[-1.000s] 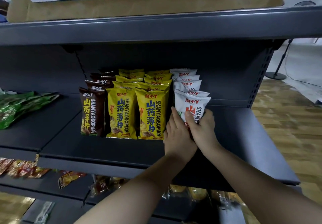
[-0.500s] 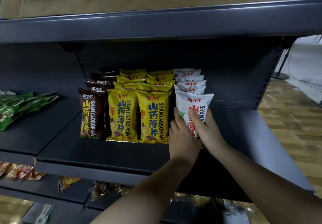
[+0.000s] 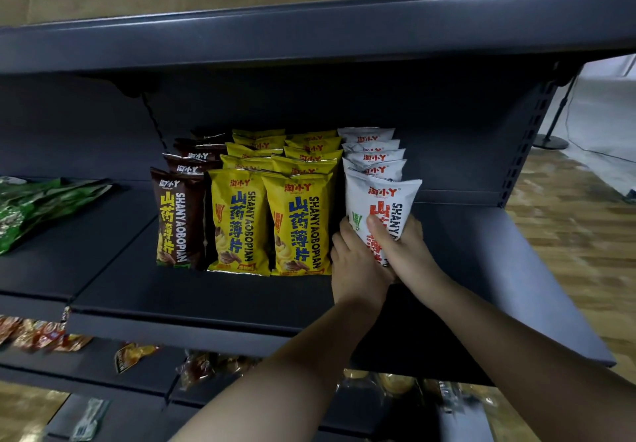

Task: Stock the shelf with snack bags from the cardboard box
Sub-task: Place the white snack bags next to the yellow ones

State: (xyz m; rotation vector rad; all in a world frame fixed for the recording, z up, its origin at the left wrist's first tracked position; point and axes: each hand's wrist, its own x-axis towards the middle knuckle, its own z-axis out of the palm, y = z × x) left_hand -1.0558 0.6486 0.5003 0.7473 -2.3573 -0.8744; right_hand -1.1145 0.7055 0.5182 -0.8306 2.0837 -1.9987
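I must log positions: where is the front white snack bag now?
In the head view, the front white snack bag stands right of centre on the grey shelf, beside the yellow bags, with both hands holding its lower part.

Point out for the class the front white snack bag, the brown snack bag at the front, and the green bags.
front white snack bag (image 3: 382,197): head view, upper panel.
brown snack bag (image 3: 177,221): head view, front face.
green bags (image 3: 31,207): head view, middle.

The dark grey shelf (image 3: 144,290) carries upright snack bags in rows running front to back — a brown row (image 3: 179,221) on the left, two yellow rows (image 3: 268,225) in the middle, a white row (image 3: 373,159) on the right. Well apart at the far left, green bags (image 3: 38,207) lie flat.
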